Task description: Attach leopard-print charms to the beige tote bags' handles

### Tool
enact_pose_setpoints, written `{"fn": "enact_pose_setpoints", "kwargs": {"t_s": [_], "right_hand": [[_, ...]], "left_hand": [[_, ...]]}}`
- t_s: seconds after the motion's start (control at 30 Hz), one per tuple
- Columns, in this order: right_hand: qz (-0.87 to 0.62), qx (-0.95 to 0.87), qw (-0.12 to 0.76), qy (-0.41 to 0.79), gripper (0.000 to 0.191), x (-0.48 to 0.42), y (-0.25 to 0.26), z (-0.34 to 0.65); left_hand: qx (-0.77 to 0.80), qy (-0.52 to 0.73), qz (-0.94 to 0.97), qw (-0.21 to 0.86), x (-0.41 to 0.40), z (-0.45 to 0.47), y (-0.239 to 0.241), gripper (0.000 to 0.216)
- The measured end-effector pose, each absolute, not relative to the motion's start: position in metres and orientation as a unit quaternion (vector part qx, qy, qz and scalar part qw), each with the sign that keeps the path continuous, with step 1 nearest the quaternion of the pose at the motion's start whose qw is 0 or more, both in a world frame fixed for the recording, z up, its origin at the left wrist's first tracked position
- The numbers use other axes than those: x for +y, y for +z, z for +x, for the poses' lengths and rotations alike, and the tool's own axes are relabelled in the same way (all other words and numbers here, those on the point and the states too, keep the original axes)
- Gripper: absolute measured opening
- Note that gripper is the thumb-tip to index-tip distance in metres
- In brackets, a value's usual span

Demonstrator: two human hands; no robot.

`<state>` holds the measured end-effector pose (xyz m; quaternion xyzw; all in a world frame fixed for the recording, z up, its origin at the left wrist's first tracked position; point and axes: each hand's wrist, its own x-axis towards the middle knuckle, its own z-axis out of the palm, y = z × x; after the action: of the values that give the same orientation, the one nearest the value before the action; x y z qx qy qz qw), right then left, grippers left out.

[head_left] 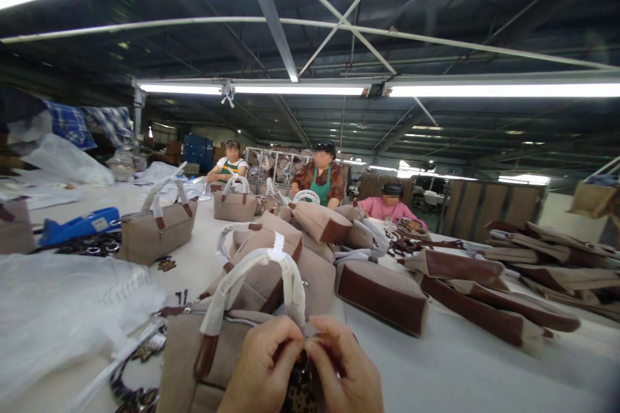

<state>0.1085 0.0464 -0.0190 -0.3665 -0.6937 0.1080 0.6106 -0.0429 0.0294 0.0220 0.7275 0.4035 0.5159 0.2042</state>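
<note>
A taupe handbag [180, 355] with brown leather trim stands right in front of me. White wrapping covers its raised handle [294, 284]. My left hand [261, 361] and my right hand [347, 364] meet at the right-hand base of that handle, fingertips pinched close together. Whatever thin piece they grip is too small to make out. Just below the fingers, a dark brown and tan patterned charm [303, 390] hangs against the bag, partly hidden by both hands. Left of the bag lies a dark patterned strap [126, 377] with metal rings.
Several similar bags [382, 290] crowd the white table [475, 361] ahead and to the right. Plastic sheeting [62, 316] covers the left side, near a blue tool-like object [80, 226]. Across the table are three people, one in a green apron [320, 186].
</note>
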Motion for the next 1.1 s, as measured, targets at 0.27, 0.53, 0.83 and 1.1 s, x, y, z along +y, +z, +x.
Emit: {"fn": "enact_pose_setpoints", "kwargs": {"t_s": [0.27,0.53,0.83,1.1], "right_hand": [[-0.297,-0.789,0.538,-0.011,0.012,0.049,0.003,0.128],[-0.290,-0.802,0.522,0.029,0.015,0.051,-0.001,0.126],[-0.333,-0.785,0.521,0.036,0.021,0.049,-0.010,0.113],[-0.356,-0.764,0.538,0.018,0.022,0.049,-0.018,0.108]], "left_hand": [[0.400,0.515,0.723,0.230,0.032,-0.042,0.021,0.023],[0.401,0.515,0.717,0.245,0.029,-0.043,0.022,0.024],[0.409,0.514,0.712,0.248,0.028,-0.042,0.023,0.024],[0.409,0.508,0.723,0.229,0.030,-0.041,0.021,0.025]]}}
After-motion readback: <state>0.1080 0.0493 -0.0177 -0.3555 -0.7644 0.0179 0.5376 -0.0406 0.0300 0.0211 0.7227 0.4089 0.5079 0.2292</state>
